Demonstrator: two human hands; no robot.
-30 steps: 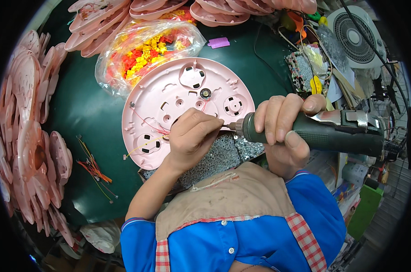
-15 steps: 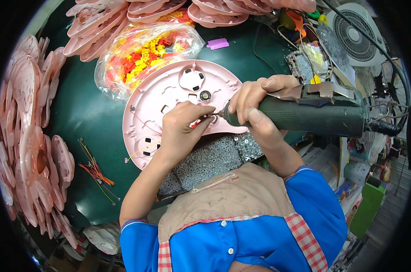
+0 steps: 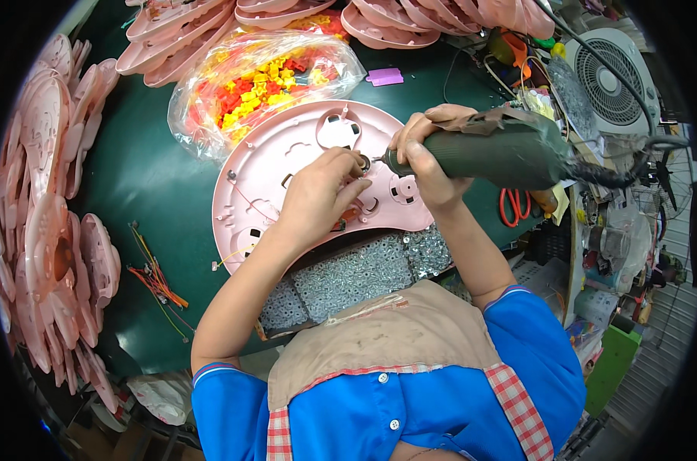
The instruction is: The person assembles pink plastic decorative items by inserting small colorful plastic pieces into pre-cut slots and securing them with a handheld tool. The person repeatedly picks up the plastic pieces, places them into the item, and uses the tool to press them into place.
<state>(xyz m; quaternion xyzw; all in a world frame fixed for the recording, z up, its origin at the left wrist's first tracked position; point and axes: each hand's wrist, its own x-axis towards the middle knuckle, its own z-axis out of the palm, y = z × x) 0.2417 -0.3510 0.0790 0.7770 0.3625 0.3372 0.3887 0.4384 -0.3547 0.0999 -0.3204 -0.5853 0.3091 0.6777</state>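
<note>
A pink curved plastic shell [image 3: 248, 165] lies on the green table with its inside up, bearing posts, slots and thin wires. My right hand [image 3: 433, 157] is closed around a dark green electric screwdriver [image 3: 490, 154], held nearly level with its bit pointing left. The bit tip is at a small round dark part [image 3: 364, 163] on the shell. My left hand [image 3: 321, 192] rests over the shell's middle, its fingertips beside that part and its thumb apart from the forefinger. Under the thumb is a small reddish piece [image 3: 350, 215], partly hidden by the hand.
Trays of small metal pieces [image 3: 348, 280] sit between the shell and my apron. A clear bag of yellow and red parts [image 3: 264, 88] lies behind. Pink shells [image 3: 52, 207] are stacked left. Loose wires [image 3: 158, 284], red-handled scissors [image 3: 515, 206] and a fan [image 3: 609, 81] surround the work.
The screwdriver bit and my left fingertips have moved from a spot lower on the shell up to the round dark part. My left thumb and forefinger have parted from their pinch.
</note>
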